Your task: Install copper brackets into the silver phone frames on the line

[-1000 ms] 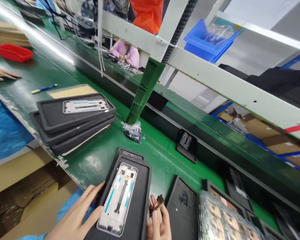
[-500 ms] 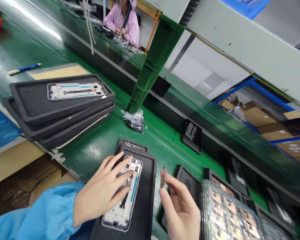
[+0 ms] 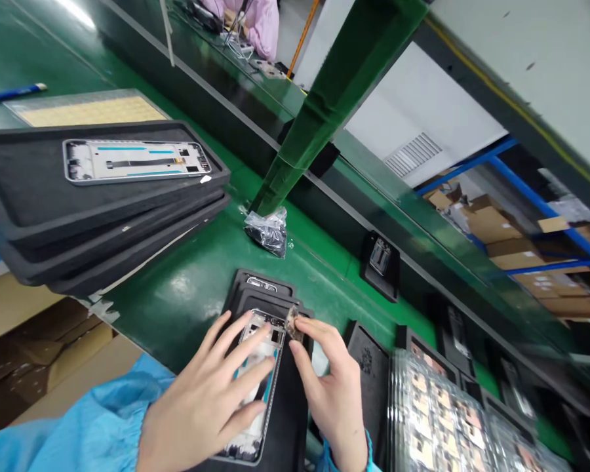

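Observation:
A silver phone frame (image 3: 246, 438) with blue strips lies in a black foam tray (image 3: 288, 406) in front of me. My left hand (image 3: 216, 387) rests over the frame with its fingers spread, hiding much of the frame's middle. Between thumb and fingertips, my right hand (image 3: 329, 377) pinches a small phone circuit board (image 3: 293, 324). That board is tilted on edge beside the upper right corner of the frame. Whether it touches the frame I cannot tell.
At left, stacked black trays (image 3: 24, 190) carry another phone frame (image 3: 137, 160). Stacked clear blister trays (image 3: 437, 406) of small parts stand at right. A plastic bag (image 3: 268, 231) lies near the green post (image 3: 319, 111). Beyond, more trays (image 3: 381, 262) sit on the green belt.
My right hand has moved left with the circuit board, from beside the tray to the frame's upper right corner. My left hand stays over the frame. The camera view has shifted somewhat.

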Action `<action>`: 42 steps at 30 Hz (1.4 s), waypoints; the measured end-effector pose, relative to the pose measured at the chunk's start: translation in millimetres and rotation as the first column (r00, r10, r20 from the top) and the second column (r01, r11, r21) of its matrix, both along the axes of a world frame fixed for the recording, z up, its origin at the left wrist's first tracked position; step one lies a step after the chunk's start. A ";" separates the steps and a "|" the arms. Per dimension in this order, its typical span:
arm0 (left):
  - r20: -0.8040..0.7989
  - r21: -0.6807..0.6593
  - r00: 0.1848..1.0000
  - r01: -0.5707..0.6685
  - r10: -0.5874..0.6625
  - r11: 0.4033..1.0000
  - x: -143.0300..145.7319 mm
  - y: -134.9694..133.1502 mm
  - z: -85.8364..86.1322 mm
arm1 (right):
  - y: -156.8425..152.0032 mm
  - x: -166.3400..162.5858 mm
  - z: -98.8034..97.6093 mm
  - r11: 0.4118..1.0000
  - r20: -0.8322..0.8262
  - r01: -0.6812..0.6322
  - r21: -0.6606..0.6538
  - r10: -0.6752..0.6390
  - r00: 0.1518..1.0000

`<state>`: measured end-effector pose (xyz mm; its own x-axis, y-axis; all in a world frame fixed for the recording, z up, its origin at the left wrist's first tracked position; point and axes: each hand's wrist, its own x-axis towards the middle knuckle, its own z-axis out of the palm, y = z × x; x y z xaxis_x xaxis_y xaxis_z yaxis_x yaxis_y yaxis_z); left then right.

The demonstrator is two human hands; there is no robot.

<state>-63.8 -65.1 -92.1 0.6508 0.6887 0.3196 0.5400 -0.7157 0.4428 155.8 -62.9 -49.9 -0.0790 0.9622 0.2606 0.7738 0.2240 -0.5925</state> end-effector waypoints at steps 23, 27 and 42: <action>0.259 0.034 0.959 0.108 -0.113 0.994 -15.3 -9.1 13.0 | 8.9 -17.6 -12.6 0.949 0.262 -0.300 -0.095 0.315 0.912; 0.282 0.024 0.955 0.092 -0.095 0.995 -15.1 -7.0 14.1 | 9.7 -16.5 -18.2 0.956 0.205 -0.284 -0.070 0.293 0.934; 0.290 -0.013 0.949 0.133 -0.123 0.991 -13.0 -11.2 4.5 | 5.8 -15.2 -30.2 0.977 0.162 -0.213 0.025 0.206 0.965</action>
<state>-76.8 -76.3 -87.6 0.6178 0.6186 0.4854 0.2912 -0.7534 0.5895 140.6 -57.1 -80.1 -0.3211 0.9083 0.2682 0.7899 0.4131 -0.4533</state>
